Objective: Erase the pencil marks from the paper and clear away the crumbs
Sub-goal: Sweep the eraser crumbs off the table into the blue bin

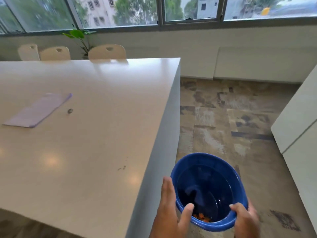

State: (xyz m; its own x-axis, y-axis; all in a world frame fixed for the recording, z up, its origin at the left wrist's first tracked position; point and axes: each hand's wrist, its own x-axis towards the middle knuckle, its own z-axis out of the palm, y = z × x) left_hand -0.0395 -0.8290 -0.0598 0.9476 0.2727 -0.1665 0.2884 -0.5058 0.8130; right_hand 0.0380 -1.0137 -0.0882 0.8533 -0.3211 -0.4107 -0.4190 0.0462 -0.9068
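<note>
Hands on both sides hold a blue bin (205, 156) in the air just off the near right corner of the white table (85, 152), its mouth tipped toward the camera so the inside shows. The left hand (171, 208) lies on the side of the bin nearest the table edge, fingers straight along the outer wall and thumb hooked over the rim into the bin, clamping the wall between them. The right hand (245, 219) grips the near rim on the side away from the table, thumb curled over the lip and the other fingers wrapped beneath the outside. The inside of the bin is dark and glossy; a small heap of orange bits (201, 217) lies against its near wall, and a darker shape further in is too dim to identify. On the table, a few dark crumbs (122, 168) lie close to its right edge, not far from the bin. The paper (39, 109), pale lilac, rests flat toward the table's far left, with a small dark object (70, 110) just beside its right edge; any pencil marks are too faint to make out. Beyond the table's far edge stand pale chairs (107, 52) and a green plant (77, 34).
</note>
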